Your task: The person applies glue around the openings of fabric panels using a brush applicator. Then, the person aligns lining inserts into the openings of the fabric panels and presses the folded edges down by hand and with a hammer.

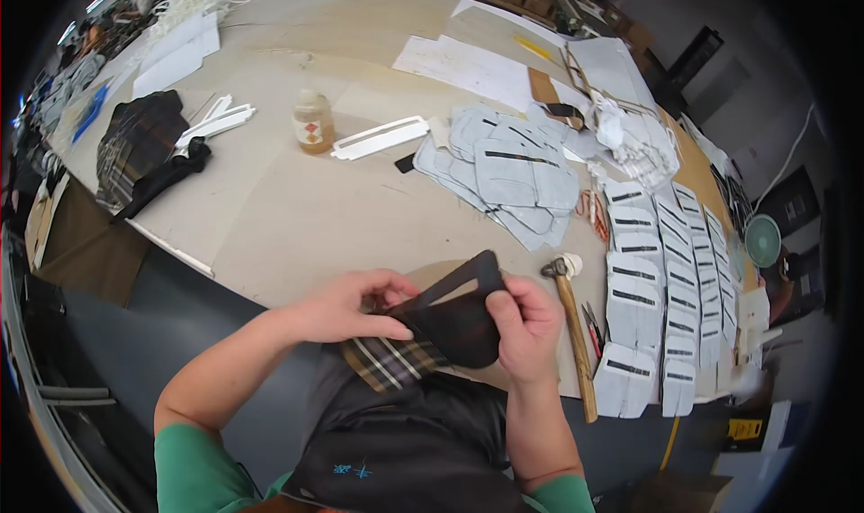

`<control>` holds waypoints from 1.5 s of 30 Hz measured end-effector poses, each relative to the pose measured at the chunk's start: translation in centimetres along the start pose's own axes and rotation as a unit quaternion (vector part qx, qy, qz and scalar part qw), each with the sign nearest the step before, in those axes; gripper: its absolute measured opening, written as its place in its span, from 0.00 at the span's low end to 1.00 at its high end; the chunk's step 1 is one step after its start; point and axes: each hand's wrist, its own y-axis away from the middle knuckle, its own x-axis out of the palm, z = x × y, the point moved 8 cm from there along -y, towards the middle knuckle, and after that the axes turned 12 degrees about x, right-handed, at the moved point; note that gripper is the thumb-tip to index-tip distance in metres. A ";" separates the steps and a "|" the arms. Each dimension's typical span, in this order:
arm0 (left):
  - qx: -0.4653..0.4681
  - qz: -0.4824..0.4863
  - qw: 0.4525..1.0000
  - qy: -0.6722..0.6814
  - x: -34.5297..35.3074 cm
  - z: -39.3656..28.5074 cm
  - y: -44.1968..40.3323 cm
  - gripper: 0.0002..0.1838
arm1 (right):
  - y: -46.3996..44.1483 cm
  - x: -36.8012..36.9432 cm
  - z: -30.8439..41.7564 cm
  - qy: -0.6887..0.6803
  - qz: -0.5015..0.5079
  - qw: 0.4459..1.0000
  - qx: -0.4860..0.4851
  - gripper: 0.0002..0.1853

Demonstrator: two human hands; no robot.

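A black and plaid fabric piece (465, 331) is held up between my two hands at the table's near edge, above my dark apron. It has a long slanted opening near its top, and its checked part hangs at the lower left. My left hand (360, 306) grips the left side, thumb in front, with some fingers hidden behind the cloth. My right hand (526, 326) pinches the right edge between thumb and curled fingers. Just right of that hand, a hammer (572, 342) with a wooden handle lies on the table.
Grey panels with dark slots lie in a pile (517, 171) and in overlapping rows (634, 288). Orange-handled scissors (591, 214) are beside them. Farther back are a bottle of amber liquid (312, 121), a white slotted template (381, 138) and, at left, dark plaid fabric (144, 144).
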 end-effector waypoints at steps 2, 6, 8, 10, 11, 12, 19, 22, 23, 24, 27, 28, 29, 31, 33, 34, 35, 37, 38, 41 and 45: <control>-0.045 -0.046 0.993 0.096 -1.4 -0.3 0.3 0.21 | -0.3 -1.4 0.6 -0.062 -0.026 0.998 -0.011 0.10; 0.000 -0.182 0.981 -0.069 -7.8 -4.5 1.7 0.18 | 0.2 -4.4 -1.1 0.033 -0.089 0.990 0.108 0.10; -0.019 -0.203 0.968 -0.144 -12.0 -3.8 3.2 0.22 | 1.4 -6.6 -2.9 0.121 -0.084 0.984 0.102 0.09; -0.072 -0.246 0.930 -0.262 -15.0 -4.3 4.9 0.33 | 2.9 -8.0 -4.0 0.190 -0.086 0.970 0.126 0.07; -0.136 -0.257 0.884 -0.367 -17.4 -2.9 6.1 0.39 | 3.6 -8.9 -4.2 0.190 -0.100 0.968 0.131 0.07; -0.099 -0.272 0.801 -0.524 -19.2 -1.9 7.4 0.39 | 4.4 -10.0 -4.3 0.228 -0.117 0.959 0.123 0.06; 0.008 -0.125 0.736 -0.665 -11.3 -1.1 4.6 0.27 | 11.3 -21.9 1.5 0.525 -0.288 0.797 0.079 0.18; 0.085 -0.010 0.850 -0.520 -2.8 -1.9 0.6 0.25 | 13.9 -25.2 1.1 0.573 -0.244 0.763 0.175 0.30; 0.113 0.034 0.873 -0.474 0.2 -2.4 -0.7 0.23 | 14.2 -25.3 0.4 0.579 -0.210 0.762 0.199 0.33; 0.138 0.081 0.891 -0.426 3.0 -2.8 -1.8 0.21 | 14.5 -25.3 0.4 0.558 -0.203 0.776 0.213 0.34; 0.180 0.124 0.903 -0.369 9.0 -2.9 -4.4 0.19 | 14.8 -24.9 0.0 0.579 -0.207 0.767 0.185 0.32; 0.209 0.126 0.900 -0.362 10.7 -3.2 -5.1 0.18 | 14.8 -25.0 -0.5 0.608 -0.214 0.744 0.176 0.30; 0.238 0.127 0.895 -0.355 12.0 -3.5 -5.7 0.17 | 15.0 -25.4 -0.5 0.607 -0.218 0.743 0.177 0.30; 0.217 0.120 0.922 -0.297 13.8 -2.4 -6.8 0.15 | 14.9 -26.0 -0.3 0.600 -0.205 0.756 0.160 0.32; 0.193 0.113 0.945 -0.239 14.8 -0.7 -7.4 0.13 | 15.5 -28.8 0.4 0.583 -0.256 0.755 0.154 0.33; 0.160 0.082 0.965 -0.194 14.6 0.4 -7.6 0.12 | 15.8 -30.8 1.0 0.566 -0.304 0.753 0.144 0.35; 0.125 0.051 0.980 -0.147 14.4 1.2 -7.7 0.10 | 15.9 -32.5 0.8 0.564 -0.305 0.753 0.145 0.35; 0.134 0.044 0.979 -0.149 14.4 1.2 -7.6 0.09 | 17.3 -37.3 0.2 0.565 -0.403 0.682 0.231 0.41; 0.144 0.033 0.977 -0.150 14.3 1.0 -7.6 0.08 | 17.0 -37.5 0.9 0.565 -0.402 0.683 0.231 0.41; 0.140 0.034 0.977 -0.155 14.3 1.1 -7.6 0.09 | 17.1 -38.6 0.9 0.524 -0.388 0.685 0.326 0.43; 0.146 0.029 0.975 -0.163 14.3 1.1 -7.7 0.08 | 18.0 -39.6 2.6 0.543 -0.432 0.679 0.240 0.32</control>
